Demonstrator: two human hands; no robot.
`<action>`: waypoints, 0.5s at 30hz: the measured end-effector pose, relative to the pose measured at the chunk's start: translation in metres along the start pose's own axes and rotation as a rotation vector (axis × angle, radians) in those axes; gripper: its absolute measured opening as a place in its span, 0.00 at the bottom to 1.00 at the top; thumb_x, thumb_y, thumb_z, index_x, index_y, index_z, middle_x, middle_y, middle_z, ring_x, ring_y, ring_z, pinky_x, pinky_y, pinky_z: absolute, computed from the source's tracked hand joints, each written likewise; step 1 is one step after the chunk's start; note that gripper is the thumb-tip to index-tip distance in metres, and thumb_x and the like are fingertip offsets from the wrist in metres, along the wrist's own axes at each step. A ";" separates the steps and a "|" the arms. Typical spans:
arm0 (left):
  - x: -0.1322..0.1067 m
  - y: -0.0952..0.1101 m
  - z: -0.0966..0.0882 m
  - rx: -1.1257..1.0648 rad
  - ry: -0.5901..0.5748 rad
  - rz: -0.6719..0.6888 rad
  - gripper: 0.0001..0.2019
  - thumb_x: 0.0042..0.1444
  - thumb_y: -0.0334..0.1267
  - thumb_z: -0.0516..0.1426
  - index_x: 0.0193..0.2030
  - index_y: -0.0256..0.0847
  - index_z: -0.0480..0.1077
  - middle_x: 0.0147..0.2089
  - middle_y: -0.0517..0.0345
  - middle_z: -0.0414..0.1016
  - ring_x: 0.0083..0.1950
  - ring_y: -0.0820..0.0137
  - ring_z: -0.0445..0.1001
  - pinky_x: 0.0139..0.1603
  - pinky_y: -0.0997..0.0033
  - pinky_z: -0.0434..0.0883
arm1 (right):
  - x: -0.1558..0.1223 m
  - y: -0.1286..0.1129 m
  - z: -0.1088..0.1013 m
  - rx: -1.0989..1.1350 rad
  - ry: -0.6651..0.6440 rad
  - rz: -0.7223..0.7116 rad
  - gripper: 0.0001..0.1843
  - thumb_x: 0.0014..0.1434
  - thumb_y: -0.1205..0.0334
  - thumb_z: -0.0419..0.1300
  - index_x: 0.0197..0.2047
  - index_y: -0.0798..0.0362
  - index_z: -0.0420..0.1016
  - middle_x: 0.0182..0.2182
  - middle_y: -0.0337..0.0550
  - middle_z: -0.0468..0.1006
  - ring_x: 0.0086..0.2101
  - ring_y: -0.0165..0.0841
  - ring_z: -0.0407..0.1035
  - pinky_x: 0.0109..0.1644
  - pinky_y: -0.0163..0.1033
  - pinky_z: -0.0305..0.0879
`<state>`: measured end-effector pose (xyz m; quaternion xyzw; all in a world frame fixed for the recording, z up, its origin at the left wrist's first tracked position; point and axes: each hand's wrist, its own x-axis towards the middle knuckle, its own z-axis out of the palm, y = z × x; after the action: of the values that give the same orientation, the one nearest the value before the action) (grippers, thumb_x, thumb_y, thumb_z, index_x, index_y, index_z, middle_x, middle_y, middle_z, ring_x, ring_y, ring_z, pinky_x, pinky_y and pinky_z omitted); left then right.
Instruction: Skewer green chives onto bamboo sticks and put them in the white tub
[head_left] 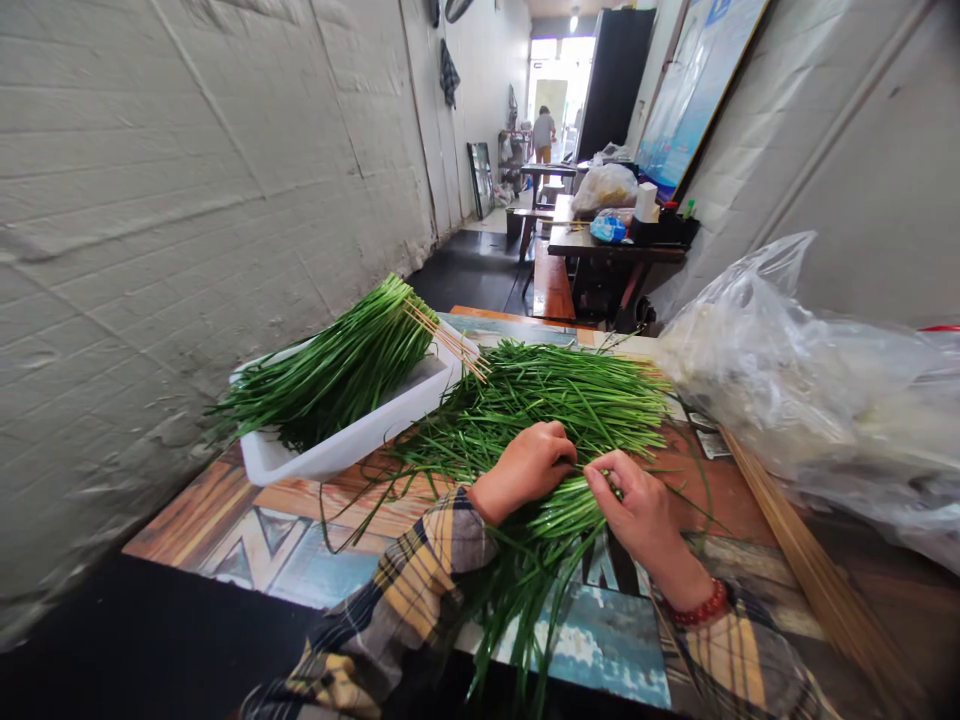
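A loose heap of green chives covers the middle of the patterned table. My left hand is curled over a bunch of chive stalks, gripping them. My right hand pinches the same bunch from the right side, fingers pressed together on the stalks. A white tray at the left holds chives threaded on thin bamboo skewers, whose bare ends stick out toward the heap.
A row of bamboo skewers lies along the table's right side. A large clear plastic bag sits at the right. A brick wall runs along the left. Further tables with bags stand down the corridor, where a person stands far off.
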<state>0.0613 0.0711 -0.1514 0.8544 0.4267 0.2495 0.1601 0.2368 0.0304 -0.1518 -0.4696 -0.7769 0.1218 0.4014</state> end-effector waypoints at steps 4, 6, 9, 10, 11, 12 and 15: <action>0.003 0.004 -0.007 -0.096 0.163 -0.072 0.07 0.51 0.25 0.54 0.27 0.36 0.71 0.31 0.56 0.70 0.36 0.71 0.68 0.38 0.73 0.64 | 0.001 0.000 -0.001 0.013 -0.006 0.047 0.13 0.63 0.56 0.51 0.30 0.51 0.68 0.22 0.34 0.69 0.22 0.28 0.63 0.29 0.33 0.57; 0.004 0.005 -0.011 -0.230 0.227 -0.129 0.07 0.49 0.24 0.53 0.27 0.36 0.69 0.30 0.57 0.70 0.33 0.72 0.67 0.35 0.74 0.64 | 0.001 0.000 -0.002 0.038 -0.014 0.082 0.13 0.63 0.55 0.52 0.30 0.51 0.69 0.21 0.34 0.68 0.22 0.28 0.62 0.28 0.33 0.56; 0.006 0.006 -0.016 -0.432 0.236 -0.208 0.06 0.49 0.25 0.52 0.28 0.36 0.68 0.28 0.60 0.70 0.29 0.75 0.66 0.31 0.76 0.62 | 0.001 0.003 -0.002 0.094 -0.033 0.167 0.14 0.63 0.53 0.52 0.31 0.52 0.71 0.21 0.34 0.67 0.22 0.28 0.62 0.28 0.33 0.56; 0.006 0.006 -0.017 -0.487 0.225 -0.224 0.05 0.49 0.25 0.52 0.28 0.36 0.67 0.27 0.61 0.70 0.28 0.76 0.65 0.30 0.77 0.61 | 0.001 0.004 -0.001 0.121 -0.042 0.201 0.15 0.62 0.52 0.52 0.32 0.52 0.71 0.20 0.34 0.66 0.22 0.28 0.61 0.28 0.33 0.55; 0.006 0.007 -0.017 -0.532 0.214 -0.233 0.05 0.49 0.25 0.52 0.28 0.36 0.67 0.26 0.61 0.70 0.28 0.76 0.65 0.30 0.78 0.61 | 0.001 0.005 -0.001 0.153 -0.050 0.232 0.15 0.62 0.51 0.53 0.33 0.52 0.72 0.20 0.33 0.66 0.21 0.28 0.61 0.27 0.33 0.55; 0.006 0.007 -0.017 -0.568 0.205 -0.239 0.04 0.49 0.25 0.52 0.29 0.36 0.67 0.26 0.62 0.70 0.28 0.77 0.65 0.29 0.78 0.61 | 0.001 0.006 -0.001 0.191 -0.058 0.258 0.16 0.62 0.50 0.53 0.34 0.53 0.72 0.20 0.34 0.66 0.22 0.28 0.61 0.27 0.33 0.55; 0.005 0.011 -0.016 -0.629 0.175 -0.255 0.03 0.50 0.27 0.54 0.31 0.35 0.69 0.27 0.62 0.71 0.27 0.77 0.65 0.29 0.78 0.61 | 0.002 0.008 -0.001 0.299 -0.079 0.307 0.17 0.61 0.48 0.53 0.36 0.54 0.73 0.23 0.36 0.69 0.24 0.29 0.63 0.28 0.33 0.57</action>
<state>0.0623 0.0692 -0.1315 0.6784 0.4444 0.4191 0.4082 0.2422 0.0361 -0.1551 -0.5127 -0.6845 0.3136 0.4125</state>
